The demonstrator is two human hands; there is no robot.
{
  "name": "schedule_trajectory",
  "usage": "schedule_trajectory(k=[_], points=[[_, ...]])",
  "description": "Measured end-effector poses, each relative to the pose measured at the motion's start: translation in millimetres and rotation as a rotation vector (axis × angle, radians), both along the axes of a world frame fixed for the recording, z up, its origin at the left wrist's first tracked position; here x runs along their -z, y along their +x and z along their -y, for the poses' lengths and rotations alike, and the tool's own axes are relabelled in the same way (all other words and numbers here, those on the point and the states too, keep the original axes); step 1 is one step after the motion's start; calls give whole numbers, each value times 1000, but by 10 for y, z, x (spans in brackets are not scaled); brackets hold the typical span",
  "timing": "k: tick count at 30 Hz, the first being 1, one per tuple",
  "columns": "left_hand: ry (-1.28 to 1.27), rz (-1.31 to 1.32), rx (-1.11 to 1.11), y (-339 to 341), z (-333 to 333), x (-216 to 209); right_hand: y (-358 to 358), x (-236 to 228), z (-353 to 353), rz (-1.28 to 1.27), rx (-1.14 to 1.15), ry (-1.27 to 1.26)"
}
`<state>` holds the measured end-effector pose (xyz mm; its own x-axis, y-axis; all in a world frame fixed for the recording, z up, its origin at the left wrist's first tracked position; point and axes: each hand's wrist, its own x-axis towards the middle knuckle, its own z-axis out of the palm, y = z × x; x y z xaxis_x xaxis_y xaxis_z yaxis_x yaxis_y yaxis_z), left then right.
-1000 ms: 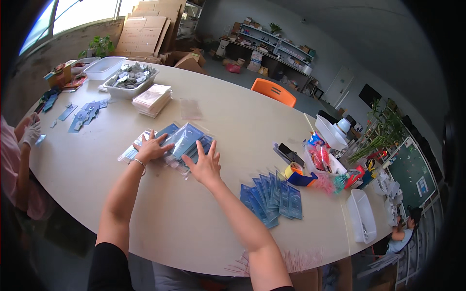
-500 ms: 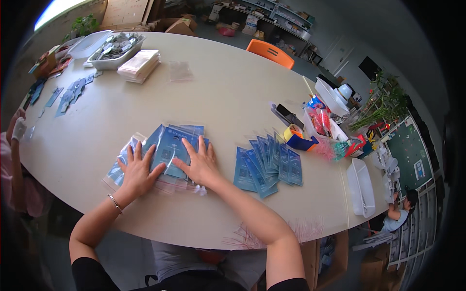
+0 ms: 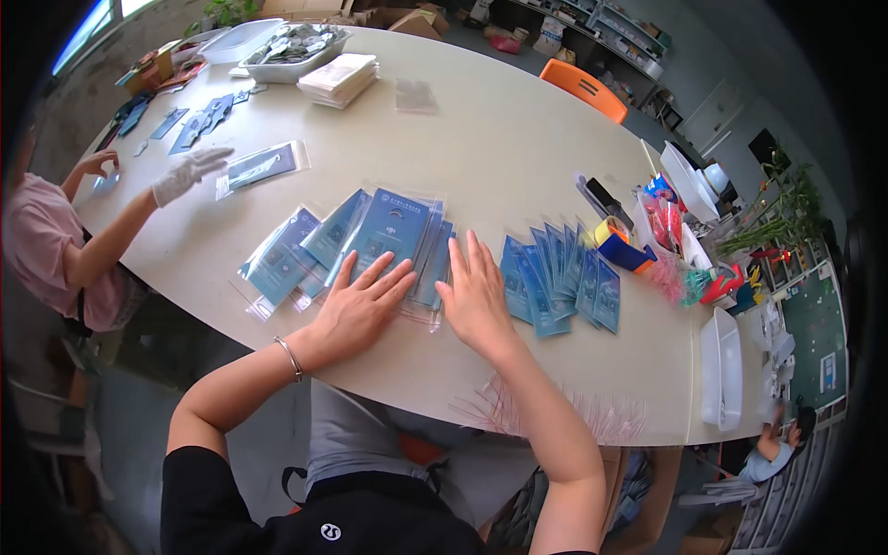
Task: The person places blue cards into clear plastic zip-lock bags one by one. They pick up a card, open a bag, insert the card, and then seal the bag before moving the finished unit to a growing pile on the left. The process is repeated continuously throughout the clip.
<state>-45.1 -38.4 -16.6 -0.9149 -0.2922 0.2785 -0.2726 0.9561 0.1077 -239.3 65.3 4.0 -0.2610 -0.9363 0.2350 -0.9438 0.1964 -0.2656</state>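
Blue printed cards in clear plastic sleeves (image 3: 393, 222) lie overlapped in a loose pile in front of me. My left hand (image 3: 363, 310) rests on the lower part of this pile, palm down with the fingers spread, covering the lower ends of some sleeves. My right hand (image 3: 476, 294) is held flat at the pile's right edge, fingers stretched and thumb apart, with nothing in it. Just right of it a fanned group of blue cards (image 3: 564, 277) lies on the table.
A co-worker's white-gloved hand (image 3: 190, 176) reaches toward a sleeved blue card (image 3: 262, 167). Farther back are a tub of grey pieces (image 3: 296, 67) and a stack of pale packets (image 3: 339, 80). Rightward stand a tape dispenser (image 3: 624, 250) and a white tray (image 3: 721, 370). Thin red-and-white strands (image 3: 601, 421) lie near the front edge.
My view has shifted. My left hand has moved across to the pile's middle, and my right hand off it to its right edge. A sleeved card now lies beside the co-worker's outstretched gloved hand.
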Motion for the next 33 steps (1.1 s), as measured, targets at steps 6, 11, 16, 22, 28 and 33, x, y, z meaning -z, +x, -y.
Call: schedule_trajectory(k=[6,11,16,22,28,33], points=[[24,29,155,-93,-240,59,350,-251,-894,-42,-82,105],[-52,-2,344,-388,-676,130,489,-336,-1185,90,70,-29],[107,43,179,-534,-390,212,544,-309,-1304,155,119,-63],[-8,58,129,-233,-376,153,647,-170,-1310,183,117,-53],[343,71,269,-189,-754,-248,674,-19,-1304,260,187,-287],[178,145,488,-201,-397,68,660,-13,-1427,249,197,-248]])
